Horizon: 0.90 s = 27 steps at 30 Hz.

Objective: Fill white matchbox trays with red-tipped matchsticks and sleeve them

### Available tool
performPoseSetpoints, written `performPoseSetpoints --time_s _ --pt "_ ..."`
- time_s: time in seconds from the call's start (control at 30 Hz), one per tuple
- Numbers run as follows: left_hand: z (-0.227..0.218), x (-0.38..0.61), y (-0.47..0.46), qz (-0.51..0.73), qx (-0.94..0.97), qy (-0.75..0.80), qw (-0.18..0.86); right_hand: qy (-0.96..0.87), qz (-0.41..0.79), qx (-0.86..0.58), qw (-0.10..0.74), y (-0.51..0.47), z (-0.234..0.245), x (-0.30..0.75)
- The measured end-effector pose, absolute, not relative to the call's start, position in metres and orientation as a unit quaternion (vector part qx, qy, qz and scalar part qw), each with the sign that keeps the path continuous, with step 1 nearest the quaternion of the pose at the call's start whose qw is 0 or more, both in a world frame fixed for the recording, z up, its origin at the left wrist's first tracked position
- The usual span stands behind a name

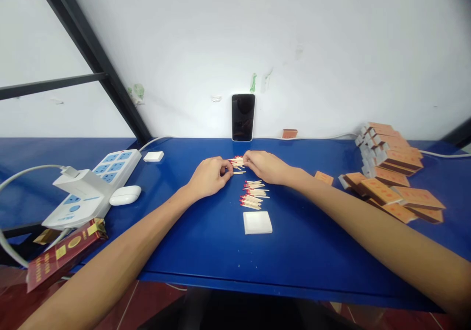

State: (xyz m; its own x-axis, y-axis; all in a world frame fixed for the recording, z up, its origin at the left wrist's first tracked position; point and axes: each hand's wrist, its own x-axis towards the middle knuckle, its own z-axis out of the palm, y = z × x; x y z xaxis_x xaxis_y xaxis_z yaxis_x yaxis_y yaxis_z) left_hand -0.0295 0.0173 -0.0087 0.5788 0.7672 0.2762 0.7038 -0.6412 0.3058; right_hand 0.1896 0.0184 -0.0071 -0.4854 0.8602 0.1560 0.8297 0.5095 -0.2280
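Observation:
My left hand (210, 176) and my right hand (265, 166) meet over the middle of the blue table (206, 241), fingers pinched together around a small bunch of red-tipped matches (237, 163). Just nearer to me lies a loose pile of matches (253, 194) on the table. In front of that pile sits a white matchbox tray (257, 222), lying flat. A single orange matchbox sleeve (324, 178) lies beside my right wrist.
A heap of orange matchboxes (390, 173) fills the right side. A dark phone (243, 117) leans on the white wall. At left are a white power strip (93, 185) with a plugged adapter, a white earbud case (125, 195), a small white box (153, 156) and a red carton (62, 256).

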Motion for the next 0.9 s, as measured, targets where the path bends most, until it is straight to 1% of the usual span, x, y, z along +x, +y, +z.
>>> performPoseSetpoints --time_s 0.23,0.5,0.57,0.63,0.73,0.9 --pt "-0.011 -0.018 0.011 0.214 0.893 0.379 0.111 -0.864 0.074 -0.474 0.153 0.018 -0.008 0.199" --pt "-0.012 -0.006 0.003 0.252 0.878 0.376 0.155 -0.887 0.174 -0.419 0.088 0.011 0.012 0.219" --pt "-0.011 -0.012 0.006 0.281 0.863 0.398 0.134 -0.884 0.194 -0.419 0.072 0.009 0.017 0.219" --pt "-0.01 -0.022 0.013 0.29 0.856 0.42 0.087 -0.88 0.208 -0.421 0.063 0.008 0.022 0.218" --pt "-0.013 -0.033 0.023 0.255 0.863 0.436 0.027 -0.874 0.239 -0.421 0.044 0.004 0.03 0.215" --pt "-0.017 -0.037 0.029 0.215 0.871 0.441 0.021 -0.864 0.267 -0.427 0.01 -0.003 0.043 0.212"
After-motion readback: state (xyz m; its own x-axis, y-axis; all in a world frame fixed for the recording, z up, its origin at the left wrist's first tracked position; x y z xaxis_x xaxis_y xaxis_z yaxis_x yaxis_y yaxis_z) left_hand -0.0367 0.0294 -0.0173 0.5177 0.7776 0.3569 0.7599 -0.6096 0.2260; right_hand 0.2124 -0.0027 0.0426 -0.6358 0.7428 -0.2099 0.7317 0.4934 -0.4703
